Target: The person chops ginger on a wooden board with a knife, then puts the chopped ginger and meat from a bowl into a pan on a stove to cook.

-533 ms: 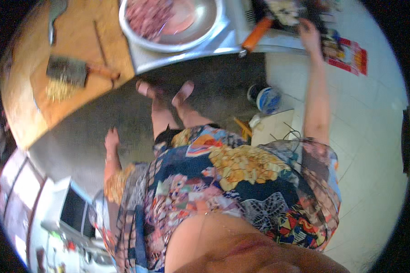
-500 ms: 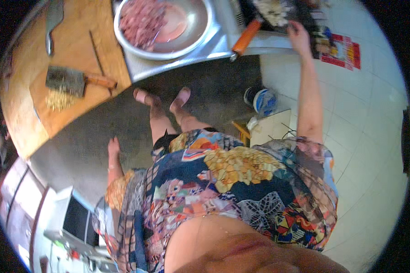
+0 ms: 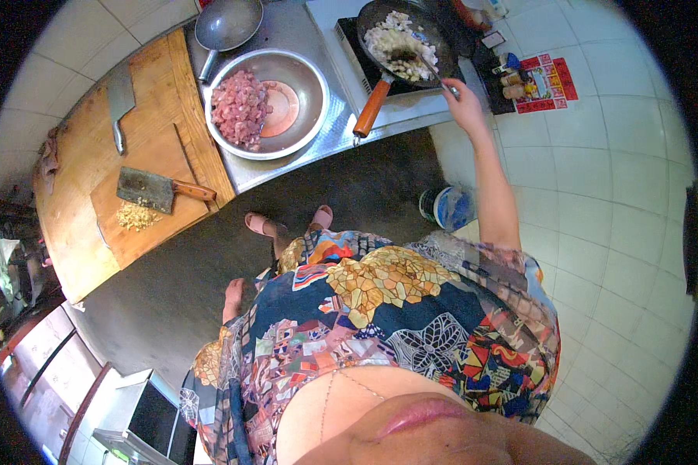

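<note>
My right hand (image 3: 464, 102) is closed around the handle of a spatula (image 3: 431, 67). The dark head of the tool is in a black wok (image 3: 372, 48), among pale chopped pieces (image 3: 399, 35). Under the wok sits a dark stove (image 3: 350, 48), and the wok's orange wooden handle (image 3: 374, 107) points toward me. My left hand (image 3: 233, 291) hangs low at my side, away from the worktop; its fingers are too small to make out. Left of the stove, a steel bowl (image 3: 312, 101) contains diced raw pink meat (image 3: 239, 108).
On the wooden board (image 3: 74, 186) lie a cleaver (image 3: 146, 190), a knife (image 3: 121, 101) and chopped yellowish bits (image 3: 138, 216). A small pan (image 3: 229, 25) is behind the bowl. Jars (image 3: 512, 79) stand by the tiled wall (image 3: 589, 163). A bucket (image 3: 450, 209) is on the floor.
The view has shifted, so more of the counter and the whole wok show. My right hand stays by the wok, and the spatula in it is now plain. My left hand still hangs down.
</note>
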Demonstrator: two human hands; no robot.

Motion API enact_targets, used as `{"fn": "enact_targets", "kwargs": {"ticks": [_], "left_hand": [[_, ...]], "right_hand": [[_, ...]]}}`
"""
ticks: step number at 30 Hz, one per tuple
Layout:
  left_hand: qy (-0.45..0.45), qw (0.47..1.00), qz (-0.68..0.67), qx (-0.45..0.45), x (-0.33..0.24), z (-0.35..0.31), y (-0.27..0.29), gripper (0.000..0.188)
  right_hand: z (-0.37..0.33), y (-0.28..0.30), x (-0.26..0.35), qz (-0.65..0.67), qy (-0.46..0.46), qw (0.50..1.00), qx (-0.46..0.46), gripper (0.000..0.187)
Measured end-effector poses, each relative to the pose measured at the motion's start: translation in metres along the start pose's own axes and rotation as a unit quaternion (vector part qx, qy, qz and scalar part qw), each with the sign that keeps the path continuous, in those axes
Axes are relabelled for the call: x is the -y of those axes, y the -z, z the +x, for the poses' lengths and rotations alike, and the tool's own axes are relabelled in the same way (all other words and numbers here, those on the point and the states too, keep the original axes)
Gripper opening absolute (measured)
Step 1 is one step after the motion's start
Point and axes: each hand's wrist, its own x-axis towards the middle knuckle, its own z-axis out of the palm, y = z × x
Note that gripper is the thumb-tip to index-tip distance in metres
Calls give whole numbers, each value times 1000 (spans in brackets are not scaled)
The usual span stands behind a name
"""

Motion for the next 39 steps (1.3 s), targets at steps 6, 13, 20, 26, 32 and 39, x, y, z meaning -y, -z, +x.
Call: {"fn": "enact_targets", "kwargs": {"ticks": [6, 13, 20, 26, 32, 39], "left_hand": [[-59, 960, -237, -139, 18, 15, 51, 38], [-113, 988, 55, -89, 12, 32, 16, 40], [-157, 985, 25, -69, 47, 33, 5, 40], [-94, 992, -21, -85, -6, 14, 56, 40], [-108, 975, -114, -161, -43, -37, 78, 38], [-156, 923, -74, -344, -42, -37, 163, 20]], "right_hand": [[73, -15, 22, -9, 48, 988, -146, 33], [116, -34, -17, -83, 32, 993, -82, 30], [22, 44, 35, -62, 70, 995, 14, 35], [-20, 5, -21, -94, -8, 994, 49, 36], [-14, -48, 58, -185, 58, 980, -37, 40], [-75, -146, 253, 220, 158, 954, 128, 24]]}}
